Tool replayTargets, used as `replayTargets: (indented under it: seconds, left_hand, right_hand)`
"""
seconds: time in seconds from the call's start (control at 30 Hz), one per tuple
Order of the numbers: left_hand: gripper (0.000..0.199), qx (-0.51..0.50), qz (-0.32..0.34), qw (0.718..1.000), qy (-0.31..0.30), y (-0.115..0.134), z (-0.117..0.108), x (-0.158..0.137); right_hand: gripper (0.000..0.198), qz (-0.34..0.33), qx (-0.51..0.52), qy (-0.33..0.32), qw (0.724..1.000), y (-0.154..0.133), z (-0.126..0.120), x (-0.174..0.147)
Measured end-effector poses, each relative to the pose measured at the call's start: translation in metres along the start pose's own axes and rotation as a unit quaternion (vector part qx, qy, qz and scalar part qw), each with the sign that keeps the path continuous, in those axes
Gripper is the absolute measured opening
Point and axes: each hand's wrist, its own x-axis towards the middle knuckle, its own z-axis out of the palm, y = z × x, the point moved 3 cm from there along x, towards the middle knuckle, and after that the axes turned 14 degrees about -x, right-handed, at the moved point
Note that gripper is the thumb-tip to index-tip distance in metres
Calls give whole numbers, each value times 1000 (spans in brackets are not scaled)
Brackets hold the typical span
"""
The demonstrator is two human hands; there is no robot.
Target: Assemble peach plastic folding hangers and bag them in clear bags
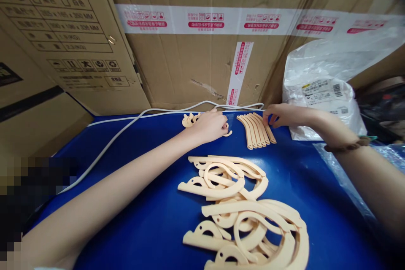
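Note:
Near the back of the blue table, my left hand is closed over beige plastic hook pieces. The curved end of one hook shows below its fingers; the rest is covered by the hand. To the right, several slim curved hanger arms lie side by side in a fanned row. My right hand pinches the upper end of the rightmost arm, which lies against the row. Closer to me is a loose heap of beige folding hanger parts, wide arms and hooks overlapping.
Large cardboard boxes stand along the back edge. A white cable runs along the back and down the left side. At the back right sits a white plastic bag with a label, and clear plastic wrap lies under my right forearm.

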Motion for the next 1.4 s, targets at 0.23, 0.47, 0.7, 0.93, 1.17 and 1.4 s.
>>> replayTargets:
  seconds: [0.23,0.47,0.7,0.93,1.17,1.4]
  left_hand:
    - [16,-25,0,1000,2,4,-21,-13]
    - [16,-41,43,997,-49,-6,-27,-39]
    - [32,-65,68,994,-56,-11,-11,-42]
    - [34,-79,38,995,-37,-6,3,-32]
    - [33,-82,6,996,-29,-5,7,-27]
    - [46,-101,8,995,-14,-1,-13,-38]
  right_hand:
    - [17,46,24,4,999,-3,-3,-3]
    - [24,109,50,-23,992,-4,8,1]
    - [16,122,57,-19,991,-12,8,3]
    - [12,140,69,-22,987,-12,9,4]
    - [12,154,45,-20,987,-19,4,0]
    - [24,71,-13,40,997,-66,-25,-21]
